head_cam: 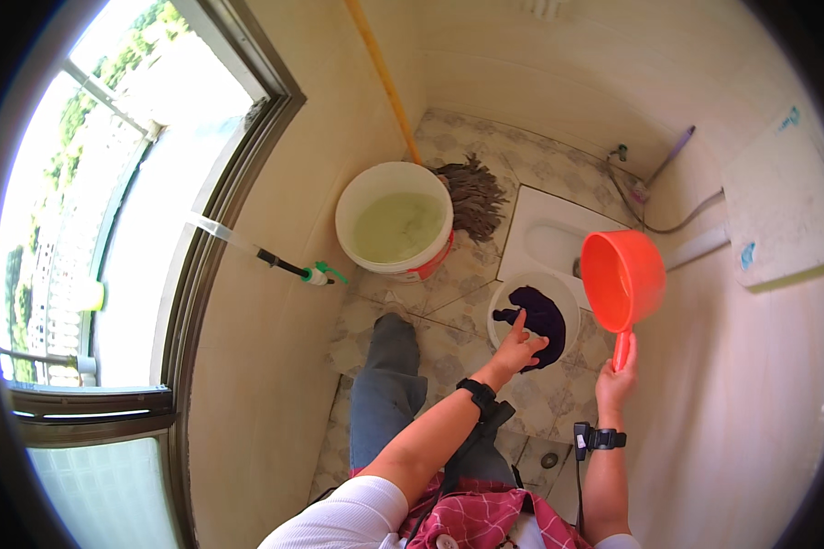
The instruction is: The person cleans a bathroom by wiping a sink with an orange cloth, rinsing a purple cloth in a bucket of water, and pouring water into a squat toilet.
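My right hand (616, 384) is closed round the handle of an orange plastic dipper (623, 280), held up at the right, its mouth facing left. Over a small white basin (500, 291) my left hand (518, 348) reaches with fingers spread, the index finger at a dark purple cloth (546, 316). Whether the fingertips touch the cloth is hard to tell. The cloth lies in the basin and reaches its near rim. Farther left on the tiled floor stands a large white bucket (345, 206) with greenish water (398, 226) in it.
A mop (474, 195) with a yellow handle leans behind the bucket. The squat toilet (515, 233) lies beyond the basin. A hose with a green valve (319, 273) sticks out from the window at left. Pipes and a toilet brush (673, 152) are at the right wall; a floor drain (548, 460) is near me.
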`<action>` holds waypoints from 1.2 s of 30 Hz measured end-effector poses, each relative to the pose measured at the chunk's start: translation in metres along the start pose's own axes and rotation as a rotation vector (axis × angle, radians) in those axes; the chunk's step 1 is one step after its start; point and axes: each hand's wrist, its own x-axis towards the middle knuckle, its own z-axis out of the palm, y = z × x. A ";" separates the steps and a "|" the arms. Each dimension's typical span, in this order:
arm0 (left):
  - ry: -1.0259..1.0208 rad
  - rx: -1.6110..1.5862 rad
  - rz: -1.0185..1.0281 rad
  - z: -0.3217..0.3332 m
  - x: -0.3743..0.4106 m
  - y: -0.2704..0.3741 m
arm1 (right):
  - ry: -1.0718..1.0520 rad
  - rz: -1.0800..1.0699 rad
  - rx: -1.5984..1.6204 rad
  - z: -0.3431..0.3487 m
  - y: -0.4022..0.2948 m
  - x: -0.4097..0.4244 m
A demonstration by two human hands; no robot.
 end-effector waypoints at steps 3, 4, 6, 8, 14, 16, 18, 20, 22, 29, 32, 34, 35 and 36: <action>-0.022 -0.010 0.024 -0.051 0.003 0.003 | -0.058 0.002 0.063 0.009 -0.040 0.021; 0.068 -0.033 0.033 -0.079 0.005 -0.004 | -0.088 -0.040 0.102 0.019 -0.057 0.029; 0.212 -0.094 0.042 -0.146 0.000 -0.019 | -0.215 -0.049 0.201 0.045 -0.095 0.045; 0.344 -0.168 0.029 -0.189 -0.013 -0.019 | -0.325 -0.230 0.225 0.081 -0.133 0.062; 0.432 -0.257 0.040 -0.224 -0.028 0.007 | -0.673 -0.551 -0.193 0.264 -0.246 0.075; 0.345 -0.228 0.008 -0.228 -0.025 0.010 | -0.745 -0.711 -0.325 0.328 -0.256 0.077; 0.309 -0.171 -0.015 -0.232 -0.023 0.015 | -0.764 -0.758 -0.433 0.389 -0.253 0.071; 0.342 -0.096 0.019 -0.239 -0.019 0.020 | -0.708 -0.694 -0.516 0.435 -0.250 0.065; 0.373 -0.079 0.044 -0.244 -0.015 0.028 | -0.658 -0.654 -0.513 0.465 -0.248 0.057; 0.402 -0.130 0.084 -0.252 -0.012 0.033 | -1.211 -0.779 -0.456 0.493 -0.248 0.061; 0.360 -0.124 0.079 -0.240 -0.003 0.035 | -1.467 0.308 0.001 0.481 -0.218 0.084; 0.407 -0.120 0.049 -0.240 -0.017 0.024 | -1.432 0.513 0.267 0.449 -0.226 0.065; 0.425 -0.114 0.047 -0.239 -0.021 0.021 | -1.392 0.604 0.396 0.424 -0.234 0.065; 0.432 -0.106 0.048 -0.237 -0.022 0.019 | -1.334 0.610 0.463 0.399 -0.237 0.068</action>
